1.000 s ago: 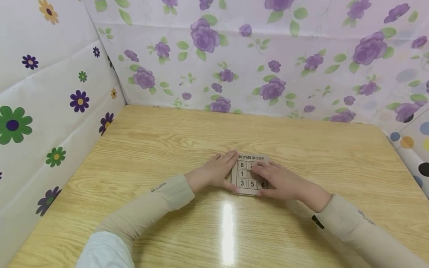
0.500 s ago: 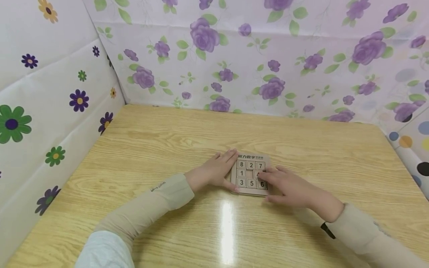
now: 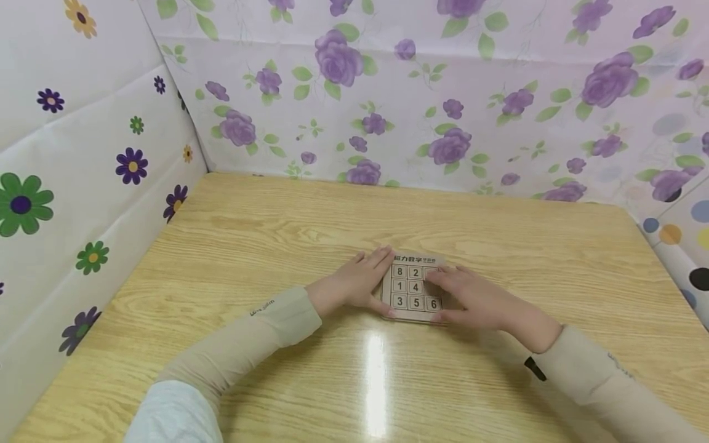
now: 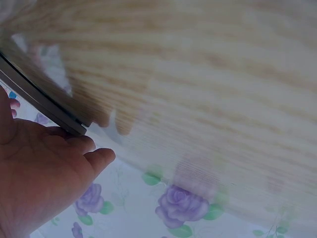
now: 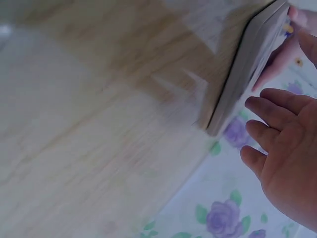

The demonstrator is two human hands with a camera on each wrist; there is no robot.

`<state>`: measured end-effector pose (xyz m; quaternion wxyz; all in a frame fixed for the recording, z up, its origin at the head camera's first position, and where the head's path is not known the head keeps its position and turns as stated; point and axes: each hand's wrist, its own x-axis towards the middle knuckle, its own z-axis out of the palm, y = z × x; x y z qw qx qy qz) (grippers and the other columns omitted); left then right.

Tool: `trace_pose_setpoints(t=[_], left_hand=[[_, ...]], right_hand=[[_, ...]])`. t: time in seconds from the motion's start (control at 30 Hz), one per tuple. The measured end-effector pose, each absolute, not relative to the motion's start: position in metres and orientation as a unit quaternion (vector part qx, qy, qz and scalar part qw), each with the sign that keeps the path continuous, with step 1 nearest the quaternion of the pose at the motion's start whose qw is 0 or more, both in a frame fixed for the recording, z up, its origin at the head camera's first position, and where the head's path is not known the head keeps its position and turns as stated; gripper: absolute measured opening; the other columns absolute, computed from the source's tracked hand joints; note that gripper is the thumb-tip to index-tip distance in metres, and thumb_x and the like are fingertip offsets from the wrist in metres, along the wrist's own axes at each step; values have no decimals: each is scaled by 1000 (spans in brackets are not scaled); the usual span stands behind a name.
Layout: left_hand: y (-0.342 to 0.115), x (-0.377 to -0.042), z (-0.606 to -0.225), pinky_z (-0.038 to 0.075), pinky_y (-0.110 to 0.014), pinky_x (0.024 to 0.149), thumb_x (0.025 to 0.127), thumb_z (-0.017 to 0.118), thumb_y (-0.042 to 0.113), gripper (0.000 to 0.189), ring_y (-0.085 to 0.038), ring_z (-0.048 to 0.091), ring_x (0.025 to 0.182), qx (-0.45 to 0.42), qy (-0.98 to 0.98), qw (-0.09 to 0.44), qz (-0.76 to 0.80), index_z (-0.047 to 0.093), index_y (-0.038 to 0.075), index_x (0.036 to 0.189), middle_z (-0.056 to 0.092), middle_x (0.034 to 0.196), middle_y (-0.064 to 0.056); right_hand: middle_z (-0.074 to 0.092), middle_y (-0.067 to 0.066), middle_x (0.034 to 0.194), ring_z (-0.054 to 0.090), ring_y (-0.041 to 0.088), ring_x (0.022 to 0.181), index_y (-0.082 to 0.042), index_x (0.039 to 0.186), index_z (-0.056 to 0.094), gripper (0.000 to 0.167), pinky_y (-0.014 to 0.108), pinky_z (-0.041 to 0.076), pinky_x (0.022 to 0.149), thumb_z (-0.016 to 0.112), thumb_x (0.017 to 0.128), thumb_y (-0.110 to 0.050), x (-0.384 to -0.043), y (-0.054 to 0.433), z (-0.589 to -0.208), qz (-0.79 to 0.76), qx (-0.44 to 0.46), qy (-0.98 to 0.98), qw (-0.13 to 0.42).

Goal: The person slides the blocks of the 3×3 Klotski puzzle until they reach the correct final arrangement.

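Observation:
A wooden number slide puzzle (image 3: 412, 315) lies flat on the table, printed with dark characters along its far edge. Tiles 8, 2, 1, 4, 3, 5 and 6 are readable; the upper right tile is mostly covered. My left hand (image 3: 357, 282) rests against the puzzle's left side, thumb at the near corner, extended fingers at the far one. Over the right column lies my right hand (image 3: 479, 298), its index fingertip at the upper right tile and its thumb by the near right corner. In the right wrist view its other fingers are spread beside the puzzle's edge.
The wood-grain table (image 3: 288, 227) reflects a bright streak in front of the puzzle. Floral cloth (image 3: 388, 92) hangs behind it, with another flowered cloth (image 3: 100, 203) along the left side. Both forearms wear beige sleeves.
Tile 4 has slid left from the right column into the centre gap. My right hand drew back right, then returned toward the upper right tile. The left hand stays in place.

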<state>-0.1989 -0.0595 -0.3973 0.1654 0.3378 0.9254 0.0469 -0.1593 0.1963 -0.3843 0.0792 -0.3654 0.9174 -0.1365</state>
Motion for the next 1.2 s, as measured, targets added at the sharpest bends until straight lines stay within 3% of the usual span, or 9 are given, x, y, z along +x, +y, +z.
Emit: trace_pose_setpoints(t=[0.2,0.43,0.67,1.2], left_hand=[[-60,-200,-397,7,-44,121,70,62,73,122,-21,1,148,338,925,167,47,3,5,153,-2,160,-11],[-61,-200,-397,7,-44,121,69,62,74,123,-21,2,148,336,926,163,50,3,5,153,-2,160,-11],[-61,-200,-397,7,-44,121,70,61,74,123,-21,1,148,339,925,166,46,2,4,153,-2,160,-11],[-60,-199,-398,8,-44,121,70,62,74,123,-21,2,148,340,925,163,42,3,4,153,-1,160,-12]], right_hand=[[41,22,145,36,41,135,-1,141,43,71,59,24,113,65,87,-41,-161,201,-386,-130,-351,924,81],[49,20,140,44,39,130,0,137,48,64,59,28,111,66,87,-37,-146,199,-380,-115,-371,918,86],[50,19,139,40,40,133,0,136,48,61,58,27,112,64,89,-34,-147,198,-379,-123,-377,914,83],[44,19,145,34,40,137,-1,141,43,70,58,24,113,64,88,-42,-169,180,-385,-131,-381,911,82]])
